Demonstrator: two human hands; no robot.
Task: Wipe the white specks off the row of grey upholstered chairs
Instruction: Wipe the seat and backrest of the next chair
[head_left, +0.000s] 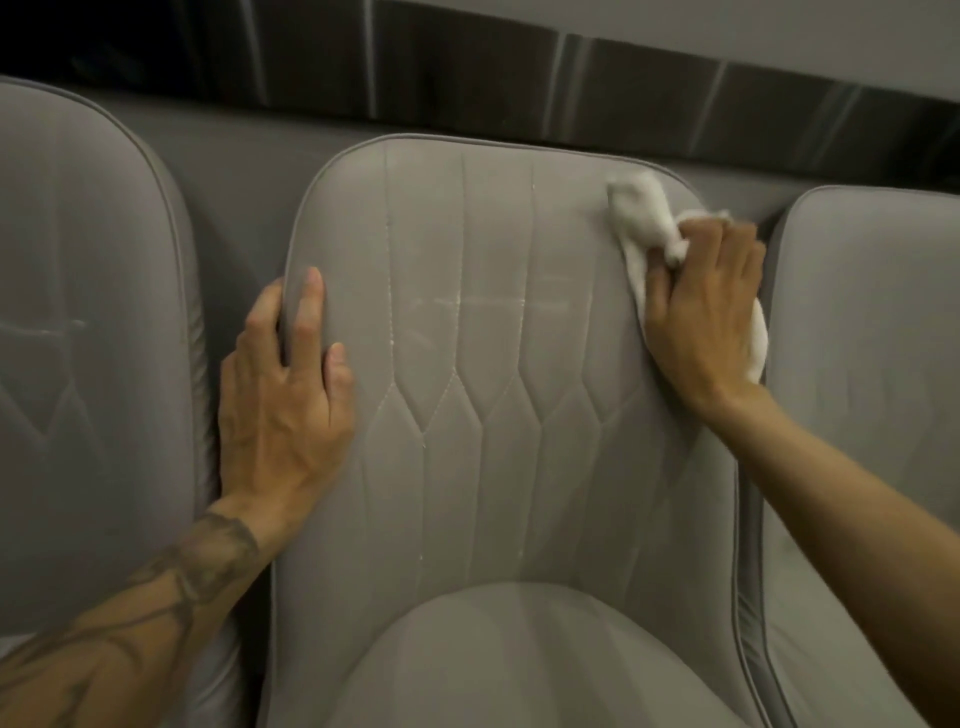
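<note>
- The middle grey upholstered chair (493, 338), the one with stitched diamond quilting, is dead ahead. It sits between a left grey chair (88, 312) and a right grey chair (872, 338), all packed close in a row.
- The right hand (706, 317) has its fingers curled round a crumpled white cloth (641, 213), pressing it onto the top right corner of the backrest. It's motion-blurred, so I can't tell how much of the cloth actually meets the fabric.
- The left hand (285, 410) steadies the same backrest at its left edge. Forefinger and thumb lie flat on the front, and the other fingers hook round the piped side.
- The white specks (389, 296) sit mostly in the stitch lines left of centre, plus a faint pale streak across the middle. All of that is well apart from the cloth right now.
- What could go wrong, as I see it:
- A wadded cloth may just ride over the seams and leave the bits sitting down in the grooves.
- Pressing hard on a flat pass could smear them into more streaks like that pale one.
- Anything knocked loose probably drops onto the rounded grey seat cushion (519, 654) below, or into the gap beside the right chair — so it just moves.
- The left chair shows faint marks too, and they'd be easy to skip.
</note>
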